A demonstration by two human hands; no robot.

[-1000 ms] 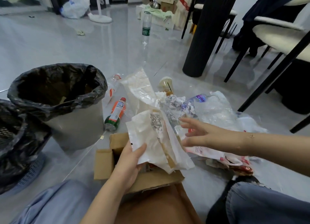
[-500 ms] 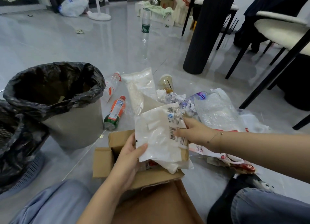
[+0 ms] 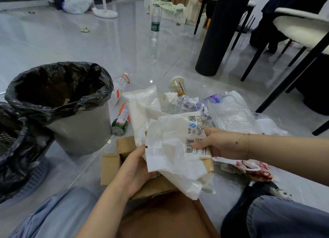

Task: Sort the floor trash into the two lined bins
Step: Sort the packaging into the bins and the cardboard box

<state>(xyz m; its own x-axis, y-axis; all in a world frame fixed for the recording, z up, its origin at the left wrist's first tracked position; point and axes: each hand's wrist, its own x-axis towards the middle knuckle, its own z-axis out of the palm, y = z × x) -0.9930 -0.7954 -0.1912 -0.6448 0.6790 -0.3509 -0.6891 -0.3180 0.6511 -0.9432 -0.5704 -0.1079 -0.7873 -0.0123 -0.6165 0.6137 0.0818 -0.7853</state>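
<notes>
A crumpled white plastic wrapper [image 3: 174, 148] with a barcode label is held over the trash pile between both hands. My left hand [image 3: 135, 168] grips its lower left edge and my right hand [image 3: 213, 142] pinches its right edge at the barcode. Two bins lined with black bags stand to the left: a grey round bin [image 3: 78, 129] and, nearer the frame edge, a mesh basket bin [image 3: 16, 159]. Under the wrapper lie a flattened cardboard box [image 3: 114, 163], a long white bag [image 3: 142, 105], crumpled paper [image 3: 187, 101] and bubble wrap [image 3: 229, 113].
Plastic bottles lie by the grey bin: an orange-labelled one [image 3: 122, 118] and a clear one [image 3: 119, 88]. A drink cup [image 3: 178, 85] and a purple-labelled bottle [image 3: 211, 99] sit behind the pile. An upright bottle [image 3: 155, 22], a black table leg [image 3: 217, 34] and chairs [image 3: 299, 23] stand farther back.
My right hand went from open beside the wrapper to pinching its right edge. Both hands turned and flattened the wrapper, so its barcode label now faces up.
</notes>
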